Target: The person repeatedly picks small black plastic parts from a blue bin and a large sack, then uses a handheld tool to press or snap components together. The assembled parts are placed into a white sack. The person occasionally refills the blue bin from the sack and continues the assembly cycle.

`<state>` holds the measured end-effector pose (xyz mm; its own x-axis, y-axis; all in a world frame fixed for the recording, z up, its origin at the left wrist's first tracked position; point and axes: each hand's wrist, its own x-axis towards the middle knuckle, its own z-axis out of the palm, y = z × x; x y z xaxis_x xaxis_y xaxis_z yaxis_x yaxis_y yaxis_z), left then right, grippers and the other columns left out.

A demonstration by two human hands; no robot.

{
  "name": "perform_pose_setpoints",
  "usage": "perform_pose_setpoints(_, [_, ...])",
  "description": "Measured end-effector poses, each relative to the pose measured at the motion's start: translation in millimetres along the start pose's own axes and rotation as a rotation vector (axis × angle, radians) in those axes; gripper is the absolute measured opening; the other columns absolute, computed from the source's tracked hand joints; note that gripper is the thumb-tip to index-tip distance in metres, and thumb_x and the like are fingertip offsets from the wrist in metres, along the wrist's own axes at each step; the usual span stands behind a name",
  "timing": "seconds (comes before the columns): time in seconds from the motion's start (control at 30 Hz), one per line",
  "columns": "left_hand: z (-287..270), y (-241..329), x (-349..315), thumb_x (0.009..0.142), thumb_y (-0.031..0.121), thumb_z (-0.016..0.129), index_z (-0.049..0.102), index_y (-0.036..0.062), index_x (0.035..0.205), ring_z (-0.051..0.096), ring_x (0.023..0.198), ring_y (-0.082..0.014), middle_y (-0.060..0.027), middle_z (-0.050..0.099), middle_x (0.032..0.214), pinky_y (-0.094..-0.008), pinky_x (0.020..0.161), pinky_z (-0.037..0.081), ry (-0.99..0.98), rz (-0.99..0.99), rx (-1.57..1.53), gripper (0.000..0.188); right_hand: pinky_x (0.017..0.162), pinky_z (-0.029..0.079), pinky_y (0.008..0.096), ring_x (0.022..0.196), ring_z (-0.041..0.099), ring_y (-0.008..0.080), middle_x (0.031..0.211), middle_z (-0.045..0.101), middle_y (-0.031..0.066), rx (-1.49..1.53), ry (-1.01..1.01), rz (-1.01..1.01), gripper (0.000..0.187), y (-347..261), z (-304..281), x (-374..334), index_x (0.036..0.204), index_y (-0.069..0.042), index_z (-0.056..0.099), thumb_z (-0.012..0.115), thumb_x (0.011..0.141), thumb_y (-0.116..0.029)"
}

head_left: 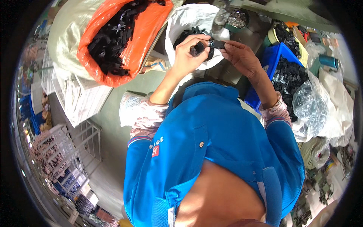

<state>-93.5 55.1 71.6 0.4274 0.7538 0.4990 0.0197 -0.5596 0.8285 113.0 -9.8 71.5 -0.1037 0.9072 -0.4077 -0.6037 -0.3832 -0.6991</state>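
Observation:
In front of me both hands meet above a white-lined container (176, 19) with small black parts (191, 32) inside. The fingers of my left hand (187, 55) are wrapped round a black plastic piece (196, 48). Between its fingertips my right hand (242, 56) pinches a small dark rectangular part (218, 44), whose inner end reaches a shiny metal bit near the left fingers. Whether the two pieces are joined, I cannot tell. Just beyond the fingers stands a greyish machine post (220, 20), its lower end close to the parts.
Left, an orange bag (85, 56) holds many black strips, above white crates (81, 102). Right are a blue bin (280, 53) of black parts, a yellow tub (271, 37), clear plastic bags (312, 100) and a teal can (329, 61). A metal rack (89, 142) stands lower left.

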Motion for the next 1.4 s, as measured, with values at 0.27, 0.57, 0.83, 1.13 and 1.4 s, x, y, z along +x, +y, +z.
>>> perform_pose_setpoints(0.27, [-16,2,-9,0.075,0.003,0.070,0.065,-0.0012,0.081,0.062,0.082,-0.0124,-0.0088,0.064,0.088,-0.0261,0.072,0.050,0.080,-0.251,0.062,0.009,0.084,0.052,0.0306,0.092,0.063,0.0200,0.103,0.062,0.0125,-0.187,-0.017,-0.216,0.029,14,29,13,0.114,0.008,0.056,0.060,0.088,-0.004])
perform_pose_setpoints(0.57, [3,-4,-6,0.083,0.003,0.067,0.057,-0.0014,0.092,0.063,0.073,-0.0126,-0.0064,0.063,0.082,-0.0271,0.066,0.055,0.083,-0.587,-0.512,0.014,0.081,0.051,0.0308,0.092,0.063,0.0195,0.102,0.062,0.0120,-0.269,0.044,-0.352,0.029,21,13,6,0.114,0.006,0.056,0.059,0.088,-0.006])
perform_pose_setpoints(0.83, [-9,-4,-10,0.088,0.007,0.058,0.049,0.0005,0.106,0.062,0.087,-0.0229,-0.0115,0.057,0.097,-0.0421,0.071,0.057,-0.155,-0.957,-1.076,0.021,0.076,0.049,0.0266,0.088,0.062,0.0147,0.098,0.064,0.0063,-0.226,0.137,-0.269,0.029,-3,-7,-12,0.114,0.000,0.060,0.060,0.089,-0.016])
perform_pose_setpoints(1.13, [-2,23,-11,0.087,0.014,0.063,0.055,0.0049,0.115,0.065,0.088,-0.0173,-0.0066,0.064,0.106,-0.0305,0.063,0.055,-0.384,-0.876,-0.720,0.030,0.076,0.047,0.0280,0.087,0.061,0.0153,0.097,0.064,0.0075,-0.464,0.019,-0.329,0.031,-17,-18,-6,0.109,0.001,0.061,0.065,0.085,-0.019])
perform_pose_setpoints(1.4, [4,22,-17,0.086,0.017,0.066,0.055,0.0073,0.115,0.063,0.081,-0.0138,-0.0078,0.063,0.113,-0.0217,0.049,0.043,-0.434,-0.881,-0.682,0.033,0.074,0.044,0.0233,0.079,0.056,0.0089,0.087,0.062,0.0032,-0.744,-0.115,-0.307,0.028,-35,-17,-6,0.106,0.001,0.062,0.064,0.086,-0.018])
